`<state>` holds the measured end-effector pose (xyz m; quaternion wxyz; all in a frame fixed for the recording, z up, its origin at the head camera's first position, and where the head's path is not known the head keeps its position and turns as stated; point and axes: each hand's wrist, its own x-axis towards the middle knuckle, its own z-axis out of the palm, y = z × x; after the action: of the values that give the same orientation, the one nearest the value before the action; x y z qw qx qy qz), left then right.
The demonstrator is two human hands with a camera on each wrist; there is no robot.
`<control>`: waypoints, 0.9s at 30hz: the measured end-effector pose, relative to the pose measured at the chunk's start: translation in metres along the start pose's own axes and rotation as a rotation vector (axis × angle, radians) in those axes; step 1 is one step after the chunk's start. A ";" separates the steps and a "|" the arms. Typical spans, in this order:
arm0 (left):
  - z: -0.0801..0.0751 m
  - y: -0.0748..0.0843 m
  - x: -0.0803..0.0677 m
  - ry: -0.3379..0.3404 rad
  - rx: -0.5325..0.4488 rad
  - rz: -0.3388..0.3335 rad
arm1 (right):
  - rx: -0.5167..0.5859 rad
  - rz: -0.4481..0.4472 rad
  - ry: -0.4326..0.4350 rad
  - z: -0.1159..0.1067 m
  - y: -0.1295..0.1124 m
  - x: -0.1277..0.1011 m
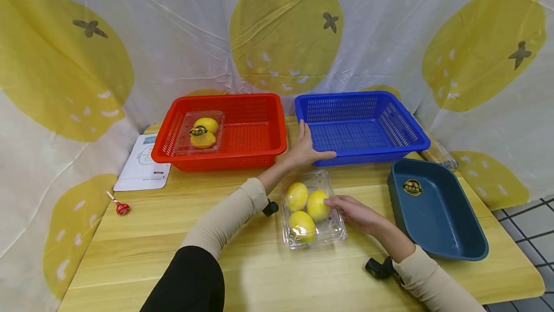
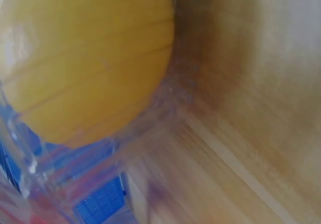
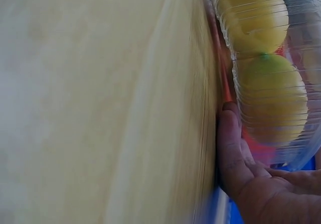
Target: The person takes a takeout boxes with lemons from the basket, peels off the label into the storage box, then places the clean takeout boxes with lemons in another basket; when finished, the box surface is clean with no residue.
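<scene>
The right hand (image 1: 352, 213) pinches the right side of a clear box (image 1: 333, 232) of lemons (image 1: 297, 196), which is nearer to me than the left hand (image 1: 304, 148), spread-fingered and holding nothing. Gripped at one edge, it could tip if lifted, I reckon; I can't tell whether it's latched, and if not, fruit might roll across the counter (image 1: 272, 278).

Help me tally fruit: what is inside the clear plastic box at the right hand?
Three lemons show inside the clear plastic box. In the head view, the right hand hides one lemon's edge and part of the box.
</scene>
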<state>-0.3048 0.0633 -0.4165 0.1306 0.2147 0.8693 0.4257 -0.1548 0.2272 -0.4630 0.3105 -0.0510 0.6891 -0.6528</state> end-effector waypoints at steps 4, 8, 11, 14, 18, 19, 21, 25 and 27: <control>0.002 -0.001 0.001 0.020 0.004 0.002 | 0.002 -0.005 -0.009 0.000 -0.001 0.000; 0.003 -0.001 0.001 0.034 0.001 -0.005 | 0.001 0.004 -0.002 0.000 -0.001 0.000; 0.003 -0.001 0.001 0.037 -0.009 -0.009 | 0.001 0.010 0.002 0.000 -0.001 0.000; 0.004 -0.002 0.001 0.037 -0.017 -0.010 | -0.002 0.013 0.004 0.000 -0.001 0.001; 0.004 -0.003 0.001 0.035 -0.019 -0.007 | -0.008 0.015 0.009 0.000 -0.003 0.000; 0.004 -0.003 0.001 0.034 -0.020 -0.007 | -0.010 0.015 0.010 0.000 -0.003 0.000; 0.004 -0.003 0.001 0.032 -0.018 -0.006 | -0.009 0.022 0.017 0.000 -0.004 0.000; 0.004 -0.002 0.001 0.032 -0.021 -0.011 | -0.013 0.026 0.027 0.001 -0.005 -0.001; 0.003 -0.002 0.001 0.032 -0.023 -0.013 | -0.018 0.028 0.035 0.001 -0.005 -0.001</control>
<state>-0.3045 0.0648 -0.4203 0.1218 0.2004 0.8678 0.4382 -0.1555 0.2261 -0.4584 0.3071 -0.0325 0.7008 -0.6430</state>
